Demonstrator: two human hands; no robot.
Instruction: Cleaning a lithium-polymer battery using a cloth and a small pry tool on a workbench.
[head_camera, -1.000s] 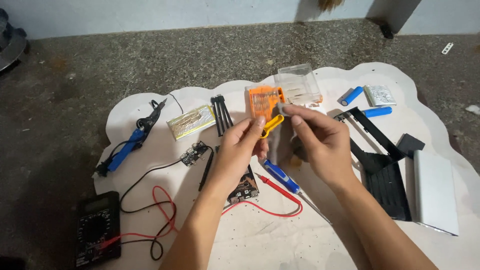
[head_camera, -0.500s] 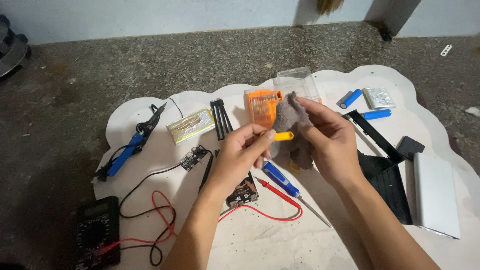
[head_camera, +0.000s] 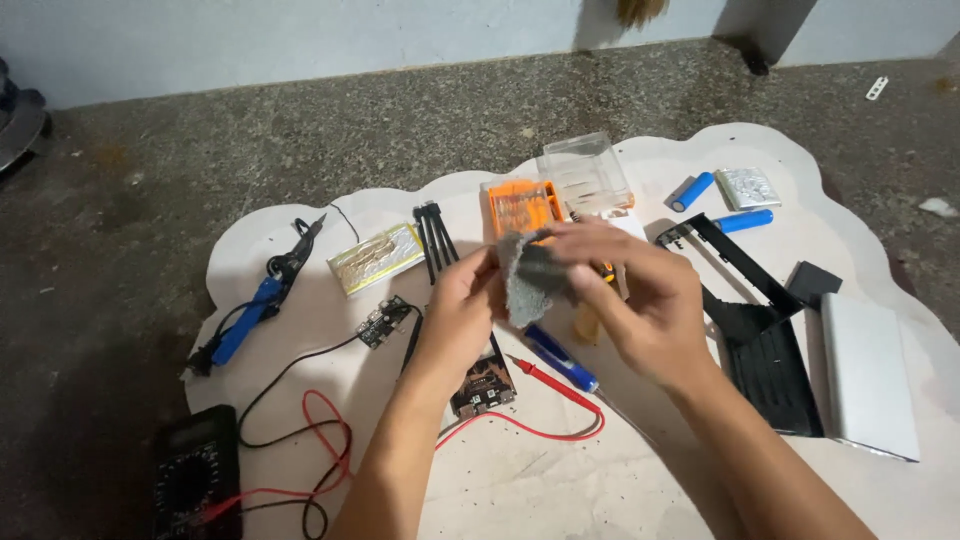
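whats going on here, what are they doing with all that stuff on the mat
A person works over a white mat on the floor. Both hands, left hand and right hand, hold a small grey pad between them, above a blue screwdriver. Around lie an orange bit case, a soldering iron, a multimeter and blue cells.

One head-worn view looks steeply down, close over the white mat (head_camera: 700, 470) on the floor.
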